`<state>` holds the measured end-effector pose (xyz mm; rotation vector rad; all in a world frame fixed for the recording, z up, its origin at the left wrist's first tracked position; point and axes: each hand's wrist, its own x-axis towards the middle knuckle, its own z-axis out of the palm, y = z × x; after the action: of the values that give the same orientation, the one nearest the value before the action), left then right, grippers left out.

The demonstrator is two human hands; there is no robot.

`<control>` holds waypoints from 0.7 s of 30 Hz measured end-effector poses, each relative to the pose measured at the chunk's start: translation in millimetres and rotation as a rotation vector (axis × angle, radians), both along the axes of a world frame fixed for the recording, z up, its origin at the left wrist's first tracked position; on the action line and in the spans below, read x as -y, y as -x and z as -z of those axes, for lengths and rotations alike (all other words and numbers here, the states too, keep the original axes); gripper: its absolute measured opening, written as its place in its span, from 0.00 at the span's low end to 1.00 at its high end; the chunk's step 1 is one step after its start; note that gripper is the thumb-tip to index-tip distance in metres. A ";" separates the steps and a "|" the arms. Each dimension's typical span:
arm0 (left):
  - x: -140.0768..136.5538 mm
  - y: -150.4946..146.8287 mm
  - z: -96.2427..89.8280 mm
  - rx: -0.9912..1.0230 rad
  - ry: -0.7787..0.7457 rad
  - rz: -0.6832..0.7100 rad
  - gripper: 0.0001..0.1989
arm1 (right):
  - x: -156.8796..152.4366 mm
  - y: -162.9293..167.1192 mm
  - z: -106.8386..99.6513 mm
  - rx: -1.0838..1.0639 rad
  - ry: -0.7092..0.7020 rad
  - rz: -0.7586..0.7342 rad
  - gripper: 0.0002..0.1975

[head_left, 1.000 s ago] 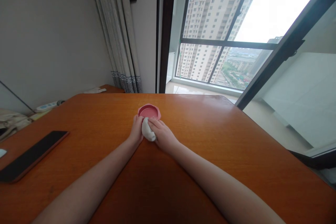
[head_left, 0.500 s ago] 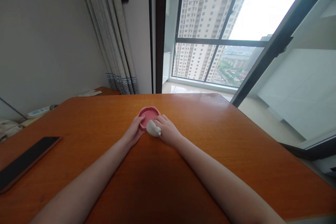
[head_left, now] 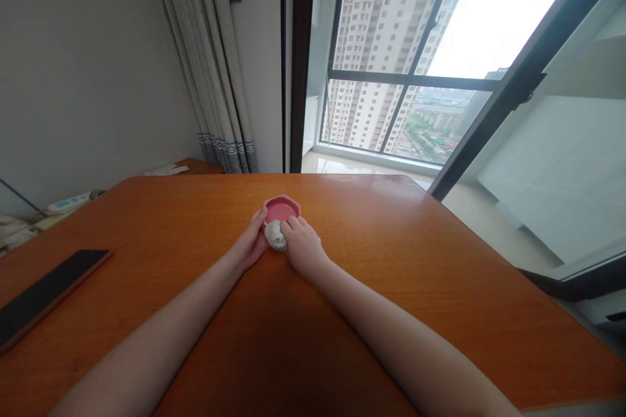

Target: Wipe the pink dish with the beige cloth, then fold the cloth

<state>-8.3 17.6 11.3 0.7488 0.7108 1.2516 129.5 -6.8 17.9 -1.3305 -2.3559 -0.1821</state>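
A small pink dish (head_left: 282,210) with a scalloped rim is tipped toward me above the wooden table. My left hand (head_left: 255,239) grips it at its left edge, thumb over the rim. In my right hand (head_left: 304,246) is a bunched white cloth (head_left: 276,236), pressed against the near side of the dish. The cloth covers the dish's near rim, and the fingertips behind it are partly hidden.
The brown wooden table (head_left: 195,221) spreads out on all sides. A dark flat slab, like a phone or tablet (head_left: 49,296), lies at the left. White paper or cloth (head_left: 167,170) rests beyond the far left edge, near a grey curtain (head_left: 215,78).
The white cloth and my right hand have shifted left along the near rim. The dish has moved slightly right and up in view.
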 end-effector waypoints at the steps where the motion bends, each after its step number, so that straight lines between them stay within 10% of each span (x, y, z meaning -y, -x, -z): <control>1: -0.3 0.7 -0.9 0.003 -0.005 0.042 0.21 | -3.5 -6.7 -1.3 -0.005 0.006 -0.036 0.05; 6: -4.1 2.9 0.8 -0.044 0.028 0.018 0.23 | -16.6 -33.9 -8.0 0.051 0.030 -0.237 0.08; 15: -1.0 -0.6 6.5 -0.035 0.058 -0.130 0.11 | 16.1 17.8 -3.5 0.097 0.020 0.073 0.09; 21: -1.7 -1.9 -1.5 -0.038 -0.040 -0.076 0.22 | -5.3 -17.7 -15.0 0.247 0.001 -0.102 0.06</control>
<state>-6.4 19.3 12.8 0.7864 0.7532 1.3272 147.1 -1.5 32.9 -1.2461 -2.6208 -0.3319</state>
